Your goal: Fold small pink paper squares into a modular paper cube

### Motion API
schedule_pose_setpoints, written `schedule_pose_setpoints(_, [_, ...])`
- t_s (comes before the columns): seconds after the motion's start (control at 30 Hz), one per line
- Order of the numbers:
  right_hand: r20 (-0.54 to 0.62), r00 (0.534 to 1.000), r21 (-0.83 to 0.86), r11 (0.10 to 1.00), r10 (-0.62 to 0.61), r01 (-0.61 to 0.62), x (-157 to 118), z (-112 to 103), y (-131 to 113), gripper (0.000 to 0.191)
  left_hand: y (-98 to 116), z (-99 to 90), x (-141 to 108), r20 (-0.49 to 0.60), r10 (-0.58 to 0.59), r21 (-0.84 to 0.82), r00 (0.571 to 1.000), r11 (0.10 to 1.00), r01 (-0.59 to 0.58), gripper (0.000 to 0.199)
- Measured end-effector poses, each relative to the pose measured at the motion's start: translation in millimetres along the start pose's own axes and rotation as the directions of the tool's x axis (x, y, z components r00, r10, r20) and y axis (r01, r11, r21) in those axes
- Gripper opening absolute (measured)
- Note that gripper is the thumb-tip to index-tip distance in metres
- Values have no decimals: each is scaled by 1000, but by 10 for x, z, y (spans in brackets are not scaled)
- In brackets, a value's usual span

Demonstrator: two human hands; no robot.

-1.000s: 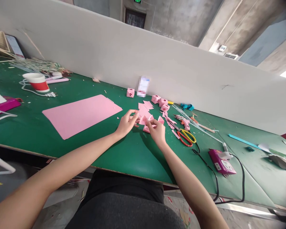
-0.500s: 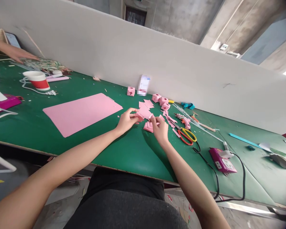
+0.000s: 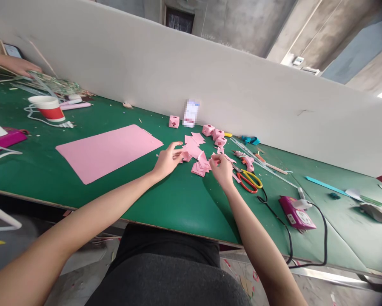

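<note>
My left hand (image 3: 167, 163) is beside a loose group of pink paper pieces (image 3: 192, 149), its index finger raised apart from the thumb and its fingertips at the nearest pieces. To the right of a small fanned stack of pink paper squares (image 3: 198, 169) is my right hand (image 3: 222, 169), its fingers pinched together. Some pink shows at those fingertips, but I cannot make out what they hold. Scissors with red and yellow handles (image 3: 250, 180) lie just right of it. Several folded pink paper cubes with diamond-shaped cutouts (image 3: 208, 130) sit behind the loose pieces.
A large pink sheet (image 3: 108, 153) lies on the left. A phone (image 3: 191, 113) leans against the partition (image 3: 130, 63). On the right are a pink glue gun (image 3: 249, 162) and a purple power strip (image 3: 297, 213) with a black cord. A paper cup (image 3: 47, 109) stands left, near another person's hand (image 3: 21, 66).
My right hand has moved right, away from the pink squares, and one now rests tilted on the stack. My left hand's fingers have spread. The other person's hand has shifted left.
</note>
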State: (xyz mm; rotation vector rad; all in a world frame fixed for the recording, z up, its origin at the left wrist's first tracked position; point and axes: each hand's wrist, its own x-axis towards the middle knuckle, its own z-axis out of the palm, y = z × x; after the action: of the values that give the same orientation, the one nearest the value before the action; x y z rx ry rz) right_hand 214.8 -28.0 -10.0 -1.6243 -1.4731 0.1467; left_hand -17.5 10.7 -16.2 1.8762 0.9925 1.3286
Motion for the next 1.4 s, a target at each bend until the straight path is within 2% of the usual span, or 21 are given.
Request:
schedule_pose_setpoints(0.1, [57, 998, -155, 987, -33, 41, -9, 27, 81, 27, 26, 24, -23, 51, 22, 49, 998, 999, -24, 33])
schedule_pose_setpoints(0.27, [105, 994, -307, 951, -14, 46, -31, 53, 130, 38, 25, 13, -3, -5, 32, 57, 999, 998, -32, 29])
schedule_pose_setpoints(0.4, [134, 991, -368, 929, 7, 44, -50, 80, 129, 44, 6, 18, 0, -41, 68, 72, 997, 995, -65, 24])
schedule_pose_setpoints(0.6, [143, 989, -410, 909, -22, 79, -75, 59, 46, 45, 12, 32, -19, -19, 137, 191, 990, 973, -131, 20])
schedule_pose_setpoints(0.77, [210, 974, -454, 891, 81, 24, -82, 34, -39, 50, 20, 52, -31, 38, 245, 346, 969, 906, -243, 20])
schedule_pose_setpoints(0.9, [208, 972, -406, 914, 108, -14, -60, 71, 1, 51, 28, 75, -48, 108, 242, 341, 964, 902, -264, 27])
schedule_pose_setpoints(1.17, [145, 988, -167, 986, 54, -30, -45, 113, 12, 51, 43, 62, -51, 92, 224, 318, 970, 917, -242, 24])
schedule_pose_setpoints(1.4, [112, 985, 65, 990, -132, 125, -104, 145, -88, 51, 88, 62, -72, 84, 210, 241, 974, 944, -224, 20])
